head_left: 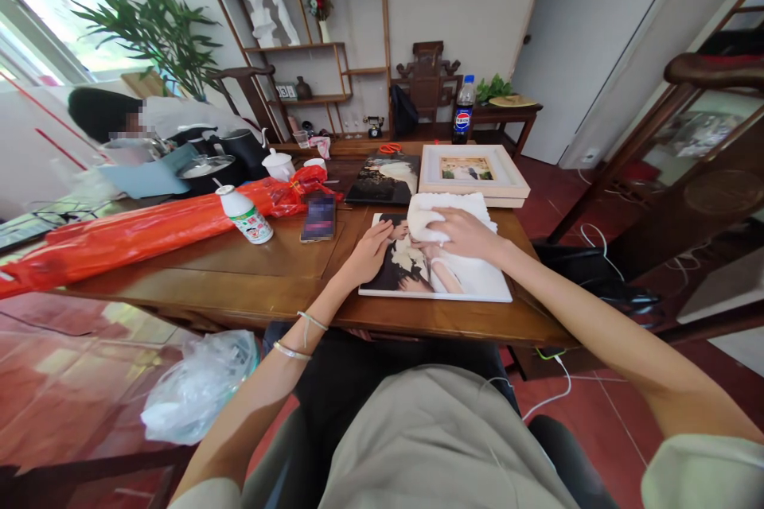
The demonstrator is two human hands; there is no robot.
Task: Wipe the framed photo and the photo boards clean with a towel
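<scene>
A flat photo panel (pixel 406 274) with a printed picture of people lies at the table's front edge. My left hand (pixel 371 251) rests on its left side, fingers stretched out and holding nothing. In my right hand (pixel 462 234) is a bunched white cloth (pixel 425 221), pressed on the upper middle of the panel. Part of the picture is hidden under that hand and the cloth. Behind the panel lie a dark photo panel (pixel 382 179) and a pale frame (pixel 513 184) with a smaller photo in it.
Left of the panel are a phone (pixel 318 218), a white drink bottle (pixel 246 215) and a long red plastic-wrapped bundle (pixel 149 224). A cola bottle (pixel 463 113) stands at the back. A person (pixel 185 115) leans at the far left. A plastic bag (pixel 200 386) hangs below the table.
</scene>
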